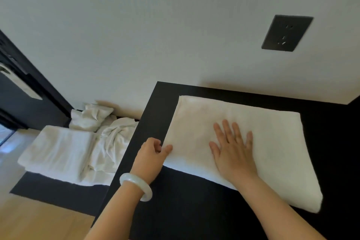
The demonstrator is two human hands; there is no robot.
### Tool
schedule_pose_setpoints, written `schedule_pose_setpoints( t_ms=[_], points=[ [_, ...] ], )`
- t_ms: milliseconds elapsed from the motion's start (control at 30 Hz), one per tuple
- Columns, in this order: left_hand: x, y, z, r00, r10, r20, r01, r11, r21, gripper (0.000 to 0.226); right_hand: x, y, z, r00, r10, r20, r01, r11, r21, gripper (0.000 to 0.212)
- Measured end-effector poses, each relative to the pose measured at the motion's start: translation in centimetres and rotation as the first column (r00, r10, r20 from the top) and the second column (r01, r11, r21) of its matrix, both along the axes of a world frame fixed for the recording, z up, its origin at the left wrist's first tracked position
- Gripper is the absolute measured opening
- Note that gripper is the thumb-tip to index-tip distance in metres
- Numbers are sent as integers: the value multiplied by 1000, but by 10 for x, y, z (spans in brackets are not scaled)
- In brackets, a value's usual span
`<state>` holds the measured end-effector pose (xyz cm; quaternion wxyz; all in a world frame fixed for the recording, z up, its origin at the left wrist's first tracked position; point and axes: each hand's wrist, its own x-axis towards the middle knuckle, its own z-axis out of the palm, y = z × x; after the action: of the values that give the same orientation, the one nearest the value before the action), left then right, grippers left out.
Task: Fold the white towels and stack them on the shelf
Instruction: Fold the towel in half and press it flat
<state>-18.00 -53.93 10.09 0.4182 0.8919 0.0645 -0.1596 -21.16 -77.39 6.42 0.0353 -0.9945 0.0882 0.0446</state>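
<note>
1 dark grey socket plate (286, 33) sits on the white wall (136, 35). A black door frame (48, 91) stands far left, above light wooden flooring (39, 220).

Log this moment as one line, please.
left hand: grips folded towel corner | right hand: presses it flat | pending: crumpled towels

A folded towel (243, 132) lies on the shelf (185, 200), the right hand (233, 152) flat on it, the left hand (153, 154) pinching its left edge; left of the shelf and lower lie crumpled towels (109, 138), farther left a second folded towel (56, 152); above the shelf, a wall socket (287, 33).
</note>
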Motion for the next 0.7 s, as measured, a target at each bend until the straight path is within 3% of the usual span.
schedule_pose_setpoints(
  t_ms=[167, 267, 433, 600, 700],
  points=[
    [-7, 10, -9, 999, 43, 7, -39, 967, -253, 16, 10, 7, 8, 998, -26, -63, 29, 999, 43, 67],
    [-10, 12, -8, 998, 47, 33, -34, 943, -331, 12, 11, 29, 12, 1000, 18, 20, -19, 998, 63, 70],
    [-9, 13, -5, 990, -134, -33, 121, 956, -267, 25, 7, 37, 4, 999, 46, 17, -46, 998, 34, 66],
    [-6, 14, 4, 985, -172, -7, 163, 943, -290, 24, 18, 42, 10, 998, -3, -60, 7, 998, 70, 96],
    [-3, 7, 4, 989, -149, 18, 150, 977, -149, 25, 26, 52, 12, 994, -66, -82, 73, 994, 77, 99]
  ],
)
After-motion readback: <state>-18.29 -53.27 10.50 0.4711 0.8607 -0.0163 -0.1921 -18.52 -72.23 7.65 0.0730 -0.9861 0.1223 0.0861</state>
